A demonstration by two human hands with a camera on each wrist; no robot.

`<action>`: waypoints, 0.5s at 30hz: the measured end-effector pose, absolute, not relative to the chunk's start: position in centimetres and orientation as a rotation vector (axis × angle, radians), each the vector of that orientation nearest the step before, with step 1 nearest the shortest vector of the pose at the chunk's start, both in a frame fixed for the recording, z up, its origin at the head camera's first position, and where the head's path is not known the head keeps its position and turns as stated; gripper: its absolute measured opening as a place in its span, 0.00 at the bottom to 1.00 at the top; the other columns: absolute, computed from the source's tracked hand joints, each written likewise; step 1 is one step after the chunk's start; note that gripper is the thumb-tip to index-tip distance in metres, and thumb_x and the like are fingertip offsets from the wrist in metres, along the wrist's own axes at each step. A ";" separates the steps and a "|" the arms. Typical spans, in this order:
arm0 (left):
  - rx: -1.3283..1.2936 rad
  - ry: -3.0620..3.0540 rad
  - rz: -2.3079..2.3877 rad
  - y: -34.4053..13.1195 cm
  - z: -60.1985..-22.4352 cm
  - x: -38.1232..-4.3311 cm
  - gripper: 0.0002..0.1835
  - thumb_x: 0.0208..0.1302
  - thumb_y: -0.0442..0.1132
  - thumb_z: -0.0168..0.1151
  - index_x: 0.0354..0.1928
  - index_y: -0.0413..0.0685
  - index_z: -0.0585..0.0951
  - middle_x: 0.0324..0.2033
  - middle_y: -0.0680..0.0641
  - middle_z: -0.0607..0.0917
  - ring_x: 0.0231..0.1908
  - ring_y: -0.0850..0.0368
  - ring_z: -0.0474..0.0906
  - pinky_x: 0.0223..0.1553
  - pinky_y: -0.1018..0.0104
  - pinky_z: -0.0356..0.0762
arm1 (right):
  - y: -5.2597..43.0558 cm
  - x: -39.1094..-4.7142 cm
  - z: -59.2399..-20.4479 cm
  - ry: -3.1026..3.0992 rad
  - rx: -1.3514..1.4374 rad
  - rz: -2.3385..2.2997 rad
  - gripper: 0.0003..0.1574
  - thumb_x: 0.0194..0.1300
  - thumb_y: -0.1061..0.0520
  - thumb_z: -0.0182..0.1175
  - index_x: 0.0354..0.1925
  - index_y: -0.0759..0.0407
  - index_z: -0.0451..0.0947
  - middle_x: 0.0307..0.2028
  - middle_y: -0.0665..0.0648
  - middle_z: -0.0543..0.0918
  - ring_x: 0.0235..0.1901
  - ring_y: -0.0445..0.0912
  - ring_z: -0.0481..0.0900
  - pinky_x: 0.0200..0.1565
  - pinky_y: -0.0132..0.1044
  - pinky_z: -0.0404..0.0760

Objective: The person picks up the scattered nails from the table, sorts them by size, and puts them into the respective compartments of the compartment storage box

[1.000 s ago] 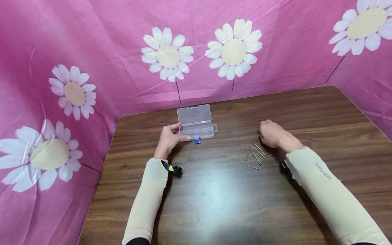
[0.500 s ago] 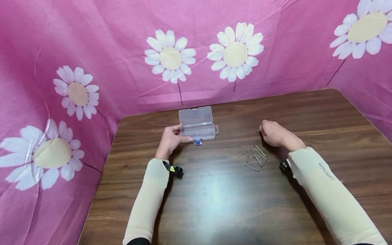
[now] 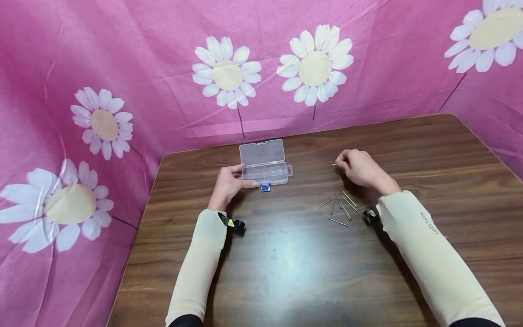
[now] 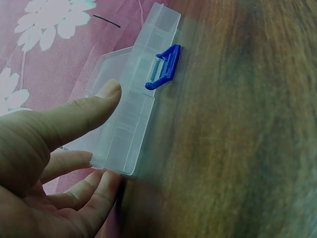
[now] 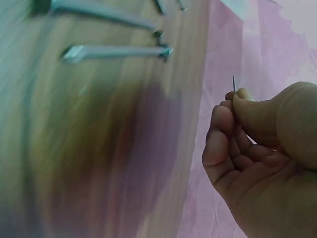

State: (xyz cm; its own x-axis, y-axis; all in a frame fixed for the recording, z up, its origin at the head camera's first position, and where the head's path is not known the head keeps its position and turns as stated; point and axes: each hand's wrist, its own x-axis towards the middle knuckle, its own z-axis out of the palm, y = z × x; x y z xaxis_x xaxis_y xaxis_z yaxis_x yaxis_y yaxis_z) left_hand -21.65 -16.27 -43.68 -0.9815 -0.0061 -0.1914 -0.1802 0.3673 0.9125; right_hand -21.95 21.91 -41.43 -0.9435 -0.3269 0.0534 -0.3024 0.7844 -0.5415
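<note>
with left hand (image 3: 227, 183), gripping open clear plastic compartment box (image 4: 131, 136) by its left end between thumb and fingers, near far edge of table (image 3: 286, 281), presumably for steadiness. with right hand (image 3: 361, 169), pinching thin nail-like pin (image 5: 234, 84) between thumb and fingertip, apparently for fine control, near loose nails (image 5: 119, 51).

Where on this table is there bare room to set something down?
The widest bare patch of table lies between the left sleeve and right sleeve, on the near side of the nails. Another lies right of the right hand. It is crowded around the nails, between the open box and right sleeve, and at the box, gripped by the left hand.
</note>
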 end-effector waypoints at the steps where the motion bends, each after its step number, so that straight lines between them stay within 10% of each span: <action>1: -0.170 2.476 1.670 -16.3 -43.7 -21.7 0.46 0.43 0.28 0.83 0.68 0.42 0.74 0.52 0.38 0.85 0.46 0.53 0.81 0.39 0.71 0.80 | 21.6 -22.1 -41.3 2.923 -0.513 -0.891 0.10 0.73 0.64 0.53 0.38 0.65 0.80 0.34 0.58 0.82 0.36 0.54 0.76 0.46 0.54 0.74; 15: -0.136 2.526 1.606 -16.5 -43.8 -21.7 0.46 0.41 0.32 0.85 0.67 0.42 0.75 0.54 0.39 0.84 0.48 0.52 0.81 0.43 0.67 0.79 | 17.5 -23.3 -40.8 2.858 -0.568 -1.037 0.12 0.75 0.62 0.53 0.42 0.67 0.83 0.40 0.63 0.86 0.40 0.56 0.79 0.50 0.54 0.74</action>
State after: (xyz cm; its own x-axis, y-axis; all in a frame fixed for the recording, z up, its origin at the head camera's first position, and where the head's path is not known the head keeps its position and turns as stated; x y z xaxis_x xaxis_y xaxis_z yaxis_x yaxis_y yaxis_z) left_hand -21.73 -16.48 -43.78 -0.9854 0.0012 -0.1705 -0.1538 0.4245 0.8923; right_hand -23.30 17.49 -40.76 -0.9313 -0.3557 0.0783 -0.3232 0.7078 -0.6282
